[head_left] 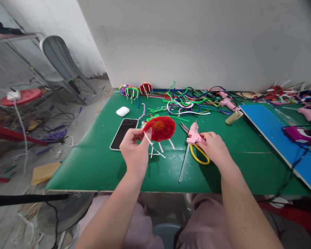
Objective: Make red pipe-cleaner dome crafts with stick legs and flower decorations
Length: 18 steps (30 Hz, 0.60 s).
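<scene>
Pinched between the thumb and fingers of my left hand (pixel 137 148) is a red fuzzy disc (pixel 162 128) with thin white strips hanging from its edge. It is held up above the green table. My right hand (pixel 215 147) is closed around the handle of a pink glue gun (pixel 194 133), with a clear glue stick (pixel 184 164) sticking out of its back end. Yellow-handled scissors (pixel 200 157) lie under the glue gun, blades toward the back. A phone (pixel 123 135) rests on the table behind my left hand.
Loose coloured pipe cleaners (pixel 181 103) pile up along the back of the green table (pixel 93 166). A white case (pixel 122 111) sits near the phone. To the right stand a tan roll (pixel 234 117) and a blue board (pixel 272 135). Another pink glue gun (pixel 229 103) lies behind.
</scene>
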Each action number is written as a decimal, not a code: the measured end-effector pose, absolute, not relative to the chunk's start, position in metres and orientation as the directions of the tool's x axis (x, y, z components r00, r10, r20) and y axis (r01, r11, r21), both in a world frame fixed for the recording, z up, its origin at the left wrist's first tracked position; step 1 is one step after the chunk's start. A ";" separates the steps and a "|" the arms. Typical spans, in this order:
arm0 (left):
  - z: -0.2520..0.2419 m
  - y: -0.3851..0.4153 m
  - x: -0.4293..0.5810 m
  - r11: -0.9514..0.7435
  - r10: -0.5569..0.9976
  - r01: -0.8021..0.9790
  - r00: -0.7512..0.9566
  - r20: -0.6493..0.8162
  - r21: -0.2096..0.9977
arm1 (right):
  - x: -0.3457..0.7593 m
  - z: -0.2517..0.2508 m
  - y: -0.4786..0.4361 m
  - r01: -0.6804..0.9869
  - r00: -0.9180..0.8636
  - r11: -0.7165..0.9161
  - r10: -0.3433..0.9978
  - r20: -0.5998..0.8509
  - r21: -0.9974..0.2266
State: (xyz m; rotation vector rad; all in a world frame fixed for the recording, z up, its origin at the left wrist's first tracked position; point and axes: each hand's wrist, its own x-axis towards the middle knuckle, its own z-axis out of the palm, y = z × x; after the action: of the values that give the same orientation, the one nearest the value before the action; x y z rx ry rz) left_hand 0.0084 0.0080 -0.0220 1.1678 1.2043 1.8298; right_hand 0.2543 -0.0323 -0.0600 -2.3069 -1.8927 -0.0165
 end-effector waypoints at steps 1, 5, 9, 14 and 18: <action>-0.022 0.008 0.008 -0.369 0.860 -0.043 -0.394 0.323 0.928 | 0.254 -0.059 -0.033 0.974 0.202 -0.188 0.973 0.108 -0.126; -0.024 0.009 0.007 -0.361 0.862 -0.028 -0.392 0.322 0.932 | 0.255 -0.053 -0.037 0.943 0.210 -0.165 0.969 0.133 -0.290; -0.025 0.009 0.007 -0.355 0.865 -0.017 -0.384 0.321 0.935 | 0.255 -0.036 -0.043 0.779 0.231 -0.118 0.967 0.107 -0.616; -0.026 0.008 0.006 -0.343 0.869 0.038 -0.367 0.332 0.939 | 0.243 -0.013 -0.057 0.505 0.196 -0.056 0.979 0.051 -0.861; -0.026 0.007 0.006 -0.354 0.861 0.089 -0.358 0.362 0.931 | 0.224 -0.007 -0.067 0.620 0.091 0.207 0.939 0.331 -0.757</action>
State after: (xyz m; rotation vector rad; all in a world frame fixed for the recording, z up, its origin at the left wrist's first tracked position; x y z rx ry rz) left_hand 0.0062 0.0065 -0.0259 1.2973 1.3021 1.7698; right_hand 0.2239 -0.0670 -0.0071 -1.5023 -1.6184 0.4649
